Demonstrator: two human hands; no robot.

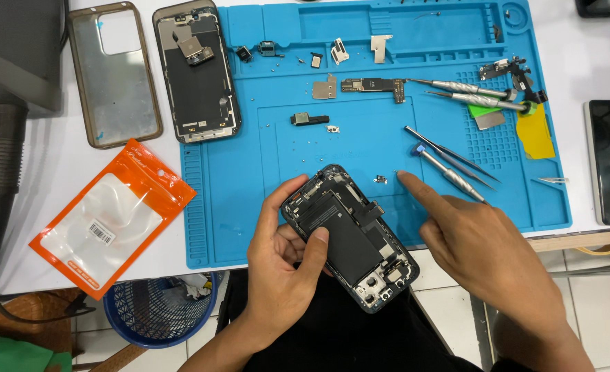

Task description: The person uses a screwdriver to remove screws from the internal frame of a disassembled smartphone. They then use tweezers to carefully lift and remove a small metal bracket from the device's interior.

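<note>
**Head-camera view: opened phone held over a blue repair mat**

Head view, looking down on a white table with a blue silicone repair mat [387, 41] across its middle. The person's left hand [284, 265] grips an opened smartphone body [349, 238], thumb along its upper left edge and fingers curled over the black battery. The phone hangs tilted over the mat's near edge, its screen removed, so the battery, flex cables and camera wells lie bare. The right hand [487, 251] holds nothing; its index finger is stretched out, with the tip on the mat just beside a tiny metal bracket [380, 180].

On the mat lie the removed display panel [197, 72], a long logic board [372, 85], small shields and loose screws. To the right rest two screwdrivers [473, 95], tweezers [449, 157] and another blue-tipped driver [449, 176]. Off the mat to the left sit a clear phone case [114, 72] and an orange-bordered pouch [112, 224].

The phone looks light and rigid but delicate while open. Its metal frame edges seem the safest place to hold it, keeping fingers off the thin ribbon cables and away from hard pressure on the battery.
</note>
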